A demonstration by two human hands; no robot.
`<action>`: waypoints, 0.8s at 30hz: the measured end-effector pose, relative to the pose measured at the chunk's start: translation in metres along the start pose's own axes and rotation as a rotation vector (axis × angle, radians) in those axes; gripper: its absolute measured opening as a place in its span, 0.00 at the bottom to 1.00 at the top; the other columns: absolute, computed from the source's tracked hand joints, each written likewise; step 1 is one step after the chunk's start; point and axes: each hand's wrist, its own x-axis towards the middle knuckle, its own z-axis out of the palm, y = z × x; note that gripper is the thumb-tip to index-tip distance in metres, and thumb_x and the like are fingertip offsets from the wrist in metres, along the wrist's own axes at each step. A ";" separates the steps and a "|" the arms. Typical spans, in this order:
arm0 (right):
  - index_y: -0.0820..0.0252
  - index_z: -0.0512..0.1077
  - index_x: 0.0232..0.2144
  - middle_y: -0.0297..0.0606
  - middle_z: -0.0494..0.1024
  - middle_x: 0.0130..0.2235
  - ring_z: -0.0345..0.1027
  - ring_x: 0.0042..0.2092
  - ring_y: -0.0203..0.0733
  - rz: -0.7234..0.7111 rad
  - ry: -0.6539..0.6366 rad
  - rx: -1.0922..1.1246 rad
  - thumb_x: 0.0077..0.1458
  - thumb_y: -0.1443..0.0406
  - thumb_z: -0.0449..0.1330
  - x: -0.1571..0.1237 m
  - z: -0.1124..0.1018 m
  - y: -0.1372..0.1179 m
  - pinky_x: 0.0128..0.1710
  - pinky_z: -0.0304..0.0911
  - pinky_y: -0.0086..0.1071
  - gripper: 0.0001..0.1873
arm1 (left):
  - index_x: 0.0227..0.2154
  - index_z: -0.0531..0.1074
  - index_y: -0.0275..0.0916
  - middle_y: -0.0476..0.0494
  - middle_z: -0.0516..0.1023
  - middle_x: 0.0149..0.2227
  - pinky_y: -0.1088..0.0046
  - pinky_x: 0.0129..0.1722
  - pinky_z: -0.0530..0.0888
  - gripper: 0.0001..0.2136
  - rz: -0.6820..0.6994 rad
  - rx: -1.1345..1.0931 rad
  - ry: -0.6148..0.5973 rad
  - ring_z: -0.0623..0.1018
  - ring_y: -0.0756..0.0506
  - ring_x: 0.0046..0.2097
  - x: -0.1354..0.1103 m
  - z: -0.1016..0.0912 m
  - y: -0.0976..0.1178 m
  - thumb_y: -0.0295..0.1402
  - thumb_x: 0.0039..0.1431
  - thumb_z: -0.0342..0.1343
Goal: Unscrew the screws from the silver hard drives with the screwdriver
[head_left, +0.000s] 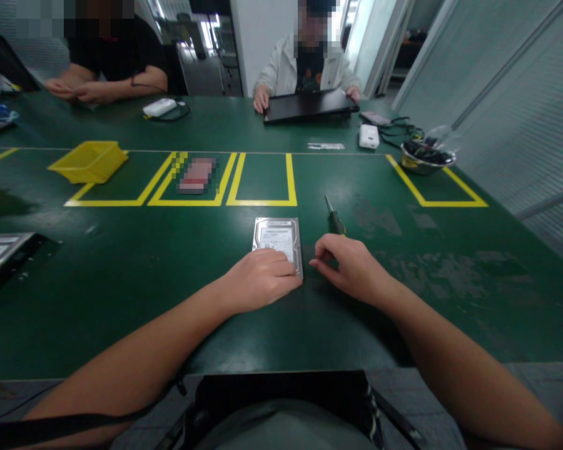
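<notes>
A silver hard drive [278, 232] with a white label lies on the green table in front of me. My left hand [267, 275] rests over its near half, fingers closed around it near the lower right corner and hiding that part. To the right of the drive, my right hand [344, 265] hovers low over the table with bent fingers; a gap shows between thumb and index finger, and nothing is visible in it. Just beyond its knuckles is a screwdriver [336, 220], dark-handled, its tip pointing away; the handle's near end is hidden by the hand.
Yellow tape frames [261, 203] mark the table, with a yellow bin [91, 162] at left. A metal bowl [426, 164] of dark items stands at right. A metal-and-black device [4, 253] lies far left. Across the table, one person holds a black panel [309, 107]; another sits left.
</notes>
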 end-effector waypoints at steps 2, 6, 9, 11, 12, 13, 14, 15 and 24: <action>0.59 0.65 0.34 0.38 0.71 0.34 0.65 0.36 0.40 0.040 0.090 -0.109 0.60 0.65 0.57 0.000 -0.003 0.006 0.37 0.60 0.33 0.04 | 0.35 0.78 0.39 0.47 0.77 0.29 0.69 0.33 0.69 0.10 0.000 -0.005 0.002 0.74 0.47 0.33 0.000 0.000 0.000 0.29 0.68 0.51; 0.61 0.69 0.41 0.48 0.71 0.42 0.65 0.45 0.51 0.188 0.137 -0.317 0.61 0.61 0.56 0.001 -0.004 0.022 0.46 0.62 0.42 0.10 | 0.36 0.78 0.38 0.46 0.77 0.30 0.70 0.34 0.70 0.10 0.001 -0.016 -0.002 0.75 0.47 0.33 0.001 -0.001 0.000 0.29 0.68 0.51; 0.62 0.69 0.48 0.52 0.70 0.46 0.65 0.48 0.54 0.261 0.101 -0.365 0.61 0.60 0.56 0.001 -0.001 0.033 0.47 0.63 0.45 0.15 | 0.36 0.79 0.38 0.46 0.78 0.30 0.70 0.34 0.70 0.11 -0.001 -0.018 0.006 0.75 0.47 0.34 0.001 0.000 0.000 0.29 0.68 0.51; 0.61 0.70 0.50 0.52 0.70 0.47 0.65 0.49 0.54 0.279 0.080 -0.351 0.61 0.59 0.55 0.001 0.002 0.038 0.47 0.64 0.46 0.17 | 0.36 0.79 0.38 0.45 0.78 0.30 0.70 0.34 0.70 0.11 -0.002 -0.021 0.011 0.76 0.47 0.34 0.000 0.000 0.000 0.29 0.68 0.51; 0.60 0.70 0.50 0.51 0.70 0.47 0.65 0.48 0.53 0.280 0.073 -0.341 0.62 0.59 0.55 0.001 0.003 0.040 0.48 0.65 0.46 0.17 | 0.36 0.79 0.38 0.45 0.78 0.30 0.70 0.34 0.70 0.10 -0.003 -0.023 0.009 0.76 0.47 0.34 0.000 0.000 0.000 0.29 0.68 0.51; 0.60 0.71 0.50 0.51 0.70 0.47 0.66 0.48 0.53 0.280 0.070 -0.331 0.62 0.59 0.55 0.002 0.004 0.042 0.48 0.65 0.46 0.17 | 0.37 0.79 0.38 0.45 0.78 0.31 0.69 0.34 0.70 0.10 -0.004 -0.025 0.007 0.76 0.47 0.34 0.000 0.001 0.000 0.29 0.68 0.51; 0.60 0.72 0.50 0.50 0.70 0.47 0.66 0.48 0.52 0.282 0.067 -0.323 0.62 0.59 0.54 0.002 0.004 0.043 0.48 0.65 0.46 0.17 | 0.37 0.79 0.38 0.45 0.78 0.31 0.69 0.34 0.70 0.10 -0.004 -0.025 0.003 0.75 0.46 0.34 0.000 0.001 0.000 0.29 0.68 0.51; 0.60 0.72 0.50 0.50 0.69 0.47 0.66 0.48 0.52 0.287 0.063 -0.317 0.63 0.60 0.54 0.003 0.005 0.044 0.48 0.65 0.46 0.17 | 0.37 0.79 0.38 0.46 0.78 0.31 0.69 0.34 0.70 0.10 -0.005 -0.022 -0.001 0.75 0.46 0.34 0.000 0.001 0.001 0.29 0.68 0.51; 0.60 0.72 0.52 0.52 0.70 0.46 0.67 0.47 0.52 0.405 -0.006 -0.395 0.63 0.58 0.53 0.003 0.004 0.047 0.46 0.65 0.43 0.20 | 0.36 0.78 0.38 0.45 0.77 0.30 0.69 0.34 0.69 0.11 -0.010 -0.003 -0.010 0.75 0.47 0.34 0.002 0.001 0.002 0.29 0.68 0.50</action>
